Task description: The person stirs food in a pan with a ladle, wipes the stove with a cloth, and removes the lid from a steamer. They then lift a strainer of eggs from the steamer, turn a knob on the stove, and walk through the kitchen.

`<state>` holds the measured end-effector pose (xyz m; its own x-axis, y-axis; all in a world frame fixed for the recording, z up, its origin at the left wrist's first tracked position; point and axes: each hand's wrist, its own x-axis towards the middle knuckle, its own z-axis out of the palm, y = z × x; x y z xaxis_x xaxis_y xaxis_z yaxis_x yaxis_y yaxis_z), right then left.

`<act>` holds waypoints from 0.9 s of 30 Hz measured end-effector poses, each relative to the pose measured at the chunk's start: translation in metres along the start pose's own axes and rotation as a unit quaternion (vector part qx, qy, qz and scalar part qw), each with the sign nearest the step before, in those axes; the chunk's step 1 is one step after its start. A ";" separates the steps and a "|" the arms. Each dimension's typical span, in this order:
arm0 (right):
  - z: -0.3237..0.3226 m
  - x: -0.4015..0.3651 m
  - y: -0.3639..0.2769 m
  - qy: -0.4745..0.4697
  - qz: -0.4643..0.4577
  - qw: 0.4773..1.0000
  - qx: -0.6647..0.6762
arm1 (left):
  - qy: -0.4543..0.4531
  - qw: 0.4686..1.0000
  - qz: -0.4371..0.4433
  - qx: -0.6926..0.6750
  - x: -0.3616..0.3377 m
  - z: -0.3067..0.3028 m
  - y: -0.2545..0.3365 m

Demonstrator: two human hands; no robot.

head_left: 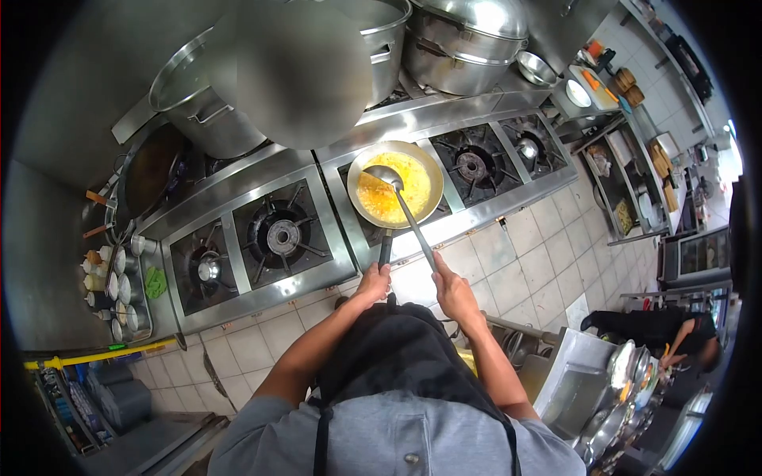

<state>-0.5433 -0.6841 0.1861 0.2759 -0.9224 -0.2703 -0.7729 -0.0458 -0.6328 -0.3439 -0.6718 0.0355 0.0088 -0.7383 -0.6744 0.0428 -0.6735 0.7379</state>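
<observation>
A frying pan point(435, 168) rests on a stove burner in front of me, with yellow, egg-like liquid point(417, 190) spread across its inside. My left hand point(373, 283) is closed around the pan's dark handle point(386, 247). In my right hand point(454, 292) is the long shaft of a metal ladle point(411, 218). The ladle's bowl point(384, 175) dips into the yellow mixture near the pan's far left side. Both hands are near my body, at the stove's front edge.
Burners point(283, 236) flank the pan on either side. Large stockpots point(202, 103) and a lidded steamer pot point(464, 47) line the back. Seasoning containers point(111, 278) and a green cloth point(155, 282) sit at the left. A co-worker point(675, 329) bends by a sink point(567, 369) at the right.
</observation>
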 end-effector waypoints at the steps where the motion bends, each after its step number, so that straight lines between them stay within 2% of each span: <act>1: 0.007 0.005 0.007 -0.004 0.004 1.000 -0.008 | -0.001 1.000 0.001 0.006 0.000 0.000 0.000; 9: 0.000 0.017 -0.007 0.005 0.045 0.999 -0.012 | -0.007 1.000 0.019 -0.007 0.002 -0.001 -0.006; 11: 0.011 0.028 0.010 0.000 0.039 0.999 -0.008 | -0.002 0.998 0.044 0.033 0.005 -0.002 -0.009; 12: 0.011 0.028 0.017 0.026 -0.006 0.999 0.046 | 0.015 0.998 0.045 0.041 0.005 -0.002 -0.010; 14: -0.003 0.021 0.003 0.001 0.051 0.997 0.054 | -0.004 0.999 0.028 0.024 0.010 -0.001 -0.015; 16: 0.001 0.017 0.005 0.028 0.033 0.998 0.055 | -0.021 0.999 0.021 -0.028 0.003 0.002 -0.005; 19: 0.001 0.013 0.008 -0.004 0.071 0.996 0.043 | -0.031 0.999 0.011 -0.033 0.007 -0.003 -0.008; 22: -0.002 0.006 0.007 -0.012 0.053 0.998 0.040 | -0.022 0.999 0.005 -0.029 0.009 0.004 -0.008; 24: 0.007 0.002 0.019 0.048 0.011 0.995 0.082 | -0.005 1.000 0.010 -0.018 0.008 0.001 -0.010; 27: 0.012 0.010 0.023 0.042 0.010 0.996 0.084 | 0.004 1.000 0.011 -0.014 0.009 -0.004 -0.012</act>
<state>-0.5516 -0.6899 0.1596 0.2080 -0.9514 -0.2272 -0.6687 0.0313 -0.7429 -0.3406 -0.6702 0.0211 0.0177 -0.7519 -0.6590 0.0697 -0.6566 0.7510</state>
